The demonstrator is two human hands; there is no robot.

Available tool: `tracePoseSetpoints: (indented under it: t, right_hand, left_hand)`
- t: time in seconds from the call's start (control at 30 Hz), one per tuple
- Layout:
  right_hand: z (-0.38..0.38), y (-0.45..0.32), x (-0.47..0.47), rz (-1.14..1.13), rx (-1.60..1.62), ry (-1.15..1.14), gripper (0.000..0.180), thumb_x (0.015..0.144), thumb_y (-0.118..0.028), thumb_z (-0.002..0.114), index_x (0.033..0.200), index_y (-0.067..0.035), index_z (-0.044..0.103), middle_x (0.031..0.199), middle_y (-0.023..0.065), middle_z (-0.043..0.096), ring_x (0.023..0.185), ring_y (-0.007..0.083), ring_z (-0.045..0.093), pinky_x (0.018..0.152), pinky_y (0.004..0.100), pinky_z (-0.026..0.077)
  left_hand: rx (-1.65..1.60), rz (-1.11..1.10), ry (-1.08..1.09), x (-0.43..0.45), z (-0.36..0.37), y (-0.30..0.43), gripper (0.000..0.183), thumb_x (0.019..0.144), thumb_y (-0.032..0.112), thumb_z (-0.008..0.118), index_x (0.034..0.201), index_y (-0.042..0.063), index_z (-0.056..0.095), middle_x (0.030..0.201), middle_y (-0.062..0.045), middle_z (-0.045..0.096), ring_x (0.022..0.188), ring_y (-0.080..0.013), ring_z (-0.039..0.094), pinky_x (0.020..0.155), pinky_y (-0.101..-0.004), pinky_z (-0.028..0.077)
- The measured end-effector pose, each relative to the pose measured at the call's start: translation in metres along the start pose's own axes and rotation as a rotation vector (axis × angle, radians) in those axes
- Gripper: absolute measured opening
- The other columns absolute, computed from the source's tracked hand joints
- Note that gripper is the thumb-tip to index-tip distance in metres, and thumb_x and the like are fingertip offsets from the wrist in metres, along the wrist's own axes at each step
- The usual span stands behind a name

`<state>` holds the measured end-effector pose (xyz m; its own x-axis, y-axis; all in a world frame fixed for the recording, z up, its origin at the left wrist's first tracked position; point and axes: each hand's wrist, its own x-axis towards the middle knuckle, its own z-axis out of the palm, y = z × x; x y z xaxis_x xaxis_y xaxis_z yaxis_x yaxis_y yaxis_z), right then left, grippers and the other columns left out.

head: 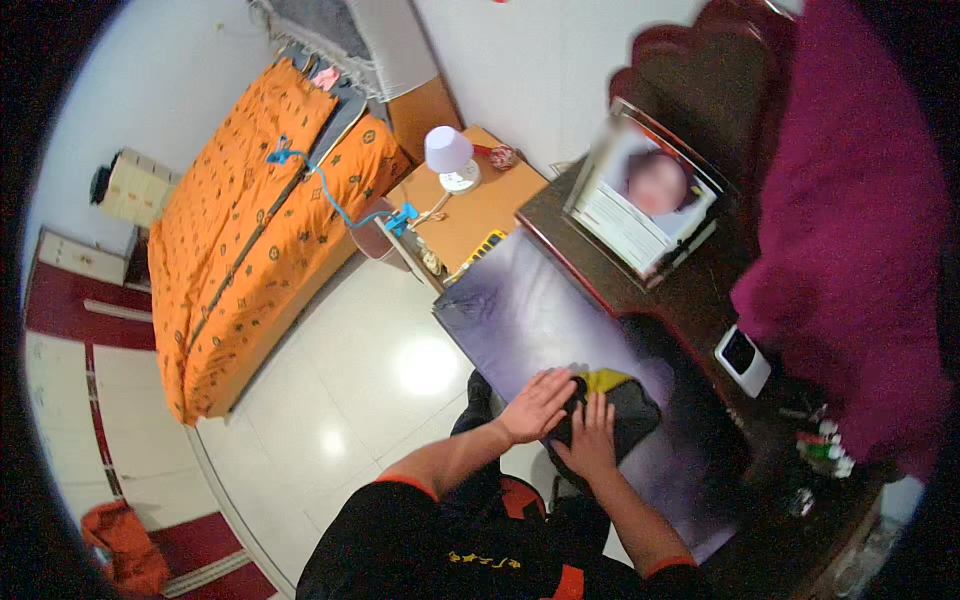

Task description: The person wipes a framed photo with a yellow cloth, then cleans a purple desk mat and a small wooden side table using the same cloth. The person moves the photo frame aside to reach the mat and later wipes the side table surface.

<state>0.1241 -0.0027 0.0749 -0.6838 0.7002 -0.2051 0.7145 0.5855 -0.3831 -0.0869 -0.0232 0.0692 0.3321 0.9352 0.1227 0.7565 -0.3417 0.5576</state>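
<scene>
A folded dark grey and black cloth item with a yellow section (pixel 634 409), perhaps a garment, lies in front of me near the surface's front edge. Beneath it spreads a purple-and-white covered surface (pixel 517 315). My left hand (pixel 538 405) rests flat along the item's left side, fingers extended near the yellow part. Just right of it, my right hand (pixel 591 442) presses palm down on the dark fabric, its fingers slightly spread. Neither hand appears to grip anything. The part of the cloth under my palms is hidden.
Behind the surface stands a dark wooden dresser (pixel 555 217) bearing a framed picture (pixel 637 202) and a white device (pixel 742 360). A lamp (pixel 450 154) and yellow power strip (pixel 480 255) sit on a wooden nightstand (pixel 510 176). At left is an orange-covered bed (pixel 262 247).
</scene>
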Motion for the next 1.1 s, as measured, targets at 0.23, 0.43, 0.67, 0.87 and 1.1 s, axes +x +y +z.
tracePoseSetpoints:
  t: [0.23,0.43,0.67,0.87,1.1]
  right_hand:
    - [-0.020,-0.063,0.118,0.224,-0.208,-0.355,0.123,0.080,-0.074,0.065,0.158,0.007,0.015,0.163,0.0381,0.000,0.152,0.0526,-0.009,0.120,0.0648,-0.003]
    - [-0.024,-0.072,0.131,0.318,-0.348,-0.557,0.127,0.080,-0.076,0.066,0.158,0.009,0.012,0.163,0.0370,-0.005,0.153,0.0516,-0.008,0.121,0.0635,0.005]
    - [-0.021,-0.069,0.136,0.390,-0.371,-0.608,0.128,0.078,-0.075,0.069,0.159,0.005,0.010,0.164,0.0340,-0.007,0.153,0.0501,-0.009,0.121,0.0641,0.010]
    - [-0.027,-0.085,0.145,0.448,-0.335,-0.601,0.127,0.079,-0.066,0.075,0.159,0.006,0.007,0.165,0.0329,-0.008,0.153,0.0496,-0.007,0.121,0.0589,0.019]
    - [-0.027,-0.109,0.162,0.595,-0.285,-0.598,0.115,0.085,-0.055,0.076,0.162,-0.001,0.009,0.168,0.0257,-0.004,0.155,0.0419,0.006,0.122,0.0463,0.027]
  left_hand:
    - [-0.220,-0.418,0.221,-0.094,-0.087,0.001,0.063,0.096,0.021,0.062,0.150,-0.002,0.040,0.155,-0.025,0.039,0.140,-0.0418,0.043,0.114,-0.0496,0.037]
    - [-0.357,-0.406,0.137,-0.126,-0.114,-0.032,0.067,0.096,0.021,0.064,0.153,0.001,0.035,0.154,-0.026,0.040,0.131,-0.0406,0.052,0.103,-0.0456,0.048]
    - [-0.411,-0.634,0.212,-0.151,-0.152,-0.065,0.067,0.098,0.022,0.061,0.154,-0.001,0.032,0.153,-0.027,0.040,0.135,-0.0421,0.048,0.111,-0.0448,0.042]
    - [-0.396,-0.823,0.241,-0.178,-0.185,-0.048,0.063,0.102,0.025,0.055,0.155,0.001,0.031,0.147,-0.027,0.047,0.127,-0.0437,0.053,0.107,-0.0450,0.045]
    - [-0.515,-0.959,0.315,-0.177,-0.222,-0.002,0.057,0.104,0.024,0.053,0.153,0.003,0.034,0.130,-0.026,0.060,0.116,-0.0417,0.060,0.100,-0.0452,0.050]
